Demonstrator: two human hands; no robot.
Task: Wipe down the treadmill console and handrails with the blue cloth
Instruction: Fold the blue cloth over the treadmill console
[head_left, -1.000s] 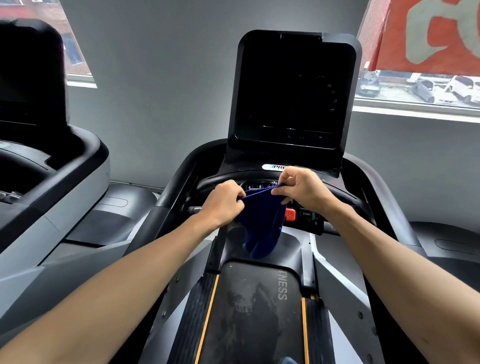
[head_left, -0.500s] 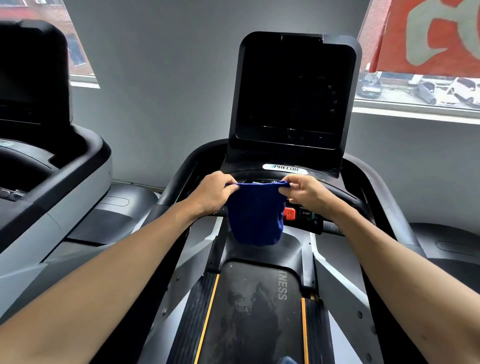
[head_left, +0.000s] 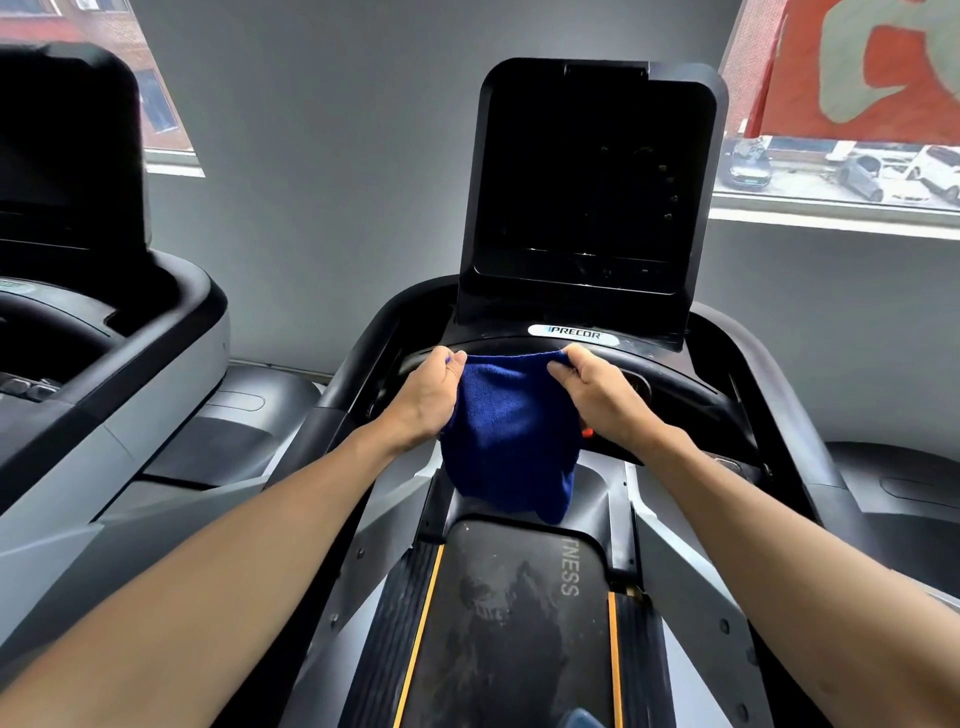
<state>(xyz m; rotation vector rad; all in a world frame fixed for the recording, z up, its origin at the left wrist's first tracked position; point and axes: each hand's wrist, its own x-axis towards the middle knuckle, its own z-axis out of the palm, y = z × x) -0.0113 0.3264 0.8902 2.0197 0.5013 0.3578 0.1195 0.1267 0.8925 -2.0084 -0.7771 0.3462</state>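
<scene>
The blue cloth (head_left: 511, 436) hangs spread between both hands just in front of the treadmill's lower control panel. My left hand (head_left: 428, 397) pinches its upper left corner and my right hand (head_left: 597, 392) pinches its upper right corner. The cloth's top edge is pulled taut below the PRECOR badge (head_left: 574, 334). The black console screen (head_left: 592, 182) stands upright behind it, dark. Curved black handrails run back on the left (head_left: 358, 358) and the right (head_left: 769, 395). The cloth hides most of the control buttons.
The dusty running belt (head_left: 514, 623) with orange edge lines lies below my arms. A second treadmill (head_left: 104, 332) stands close on the left. A grey wall and windows (head_left: 841, 156) are behind the console.
The cloth went from a bunched hanging fold to a spread sheet. Both hands rose and moved apart, pulling the top edge taut nearer the badge.
</scene>
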